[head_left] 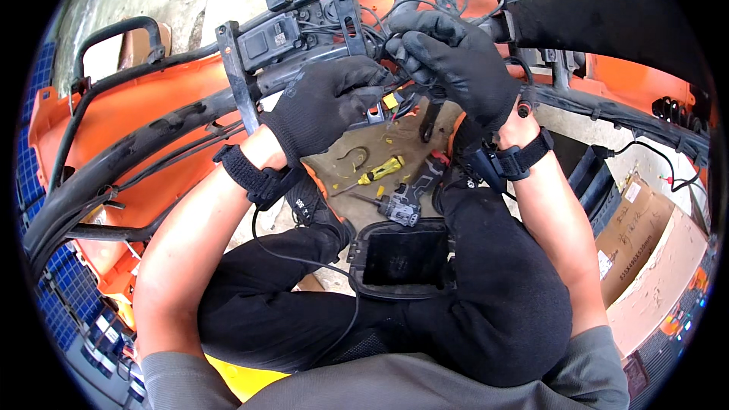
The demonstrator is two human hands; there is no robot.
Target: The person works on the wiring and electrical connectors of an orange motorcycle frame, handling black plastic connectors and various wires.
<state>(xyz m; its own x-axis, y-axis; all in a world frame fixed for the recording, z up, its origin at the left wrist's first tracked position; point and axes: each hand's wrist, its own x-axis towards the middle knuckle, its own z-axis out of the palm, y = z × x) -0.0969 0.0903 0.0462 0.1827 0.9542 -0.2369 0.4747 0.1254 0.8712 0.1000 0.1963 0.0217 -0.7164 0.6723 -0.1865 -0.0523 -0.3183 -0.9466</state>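
Both my hands wear black gloves and work close together at the wiring of a black tubular frame (pixel 178 118) with orange body panels. My left hand (pixel 330 102) is closed, thumb and fingers pinched together beside a yellow connector (pixel 392 99) and thin coloured wires. My right hand (pixel 463 61) is closed too, its fingers curled just above and right of the left fingertips, among black cables. What lies between the fingers of each hand is hidden. Behind the left hand, a black box-shaped unit (pixel 271 39) with a label sits on the frame.
On the ground between my feet lie a yellow screwdriver (pixel 382 171) and a grey power driver (pixel 402 201). An open black bin (pixel 402 258) stands between my knees. At right is a cardboard box (pixel 634 250). A wide black panel (pixel 600 26) juts across the upper right.
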